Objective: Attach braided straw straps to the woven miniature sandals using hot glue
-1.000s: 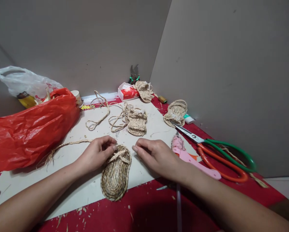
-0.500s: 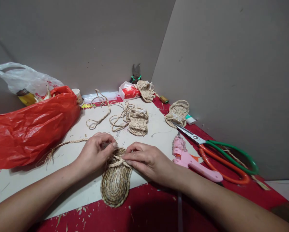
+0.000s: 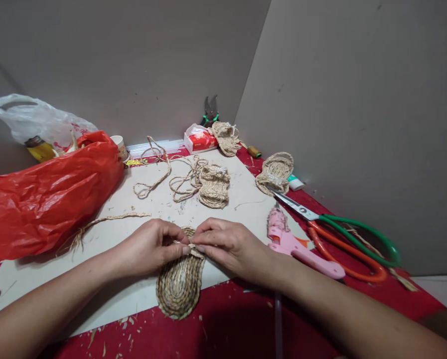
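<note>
A woven straw sole (image 3: pixel 179 289) lies at the front edge of the white board, its rounded end over the red cloth. Across its upper part runs a pale braided strap (image 3: pixel 196 251), partly covered by fingers. My left hand (image 3: pixel 158 247) pinches the strap from the left with thumb and forefinger. From the right, my right hand (image 3: pixel 230 247) pinches the same strap, its fingertips almost touching those of my left hand. A loose braided cord (image 3: pixel 122 217) stretches over the board behind my left wrist.
Red plastic bag (image 3: pixel 55 199) at left. Straw pieces (image 3: pixel 214 187) with cord loops lie behind the hands; another straw slipper (image 3: pixel 275 173) is at right, near large scissors (image 3: pixel 309 214) and a pink glue gun (image 3: pixel 290 244). Tissue pack (image 3: pixel 201 141) at the back.
My left hand has moved right and slightly down, onto the strap beside my right hand. My right hand has hardly moved.
</note>
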{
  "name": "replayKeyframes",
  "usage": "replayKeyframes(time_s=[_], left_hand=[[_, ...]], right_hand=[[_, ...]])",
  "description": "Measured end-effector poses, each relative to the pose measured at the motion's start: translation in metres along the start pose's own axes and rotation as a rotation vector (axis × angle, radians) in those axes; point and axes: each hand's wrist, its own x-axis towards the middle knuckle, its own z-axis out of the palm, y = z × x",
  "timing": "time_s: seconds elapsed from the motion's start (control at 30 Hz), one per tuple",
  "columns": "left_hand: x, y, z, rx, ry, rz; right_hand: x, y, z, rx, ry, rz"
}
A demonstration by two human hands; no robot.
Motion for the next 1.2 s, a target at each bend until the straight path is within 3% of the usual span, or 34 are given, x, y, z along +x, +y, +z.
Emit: replayKeyframes(time_s=[0.1, 0.2, 0.37, 0.47, 0.8, 1.2], left_hand=[[-0.001, 0.001, 0.0, -0.047, -0.007, 0.003], [-0.002, 0.005, -0.002, -0.11, 0.01, -0.019], [0.001, 0.008, -0.012, -0.212, 0.231, -0.066], [0.005, 0.004, -0.018, -0.227, 0.315, -0.079], [0.015, -0.016, -0.016, -0.276, 0.223, -0.083], [0.014, -0.018, -0.009, -0.193, 0.256, -0.042]], right_hand=[[0.0, -0.003, -0.005, 0.007, 0.027, 0.03], [0.001, -0.009, -0.014, -0.011, 0.163, 0.095], [0.002, -0.019, -0.027, -0.054, 0.451, 0.205], [0.002, -0.02, -0.026, -0.04, 0.525, 0.198], [0.001, -0.018, -0.021, -0.023, 0.482, 0.176], [-0.002, -0.018, -0.018, 0.021, 0.359, 0.13]])
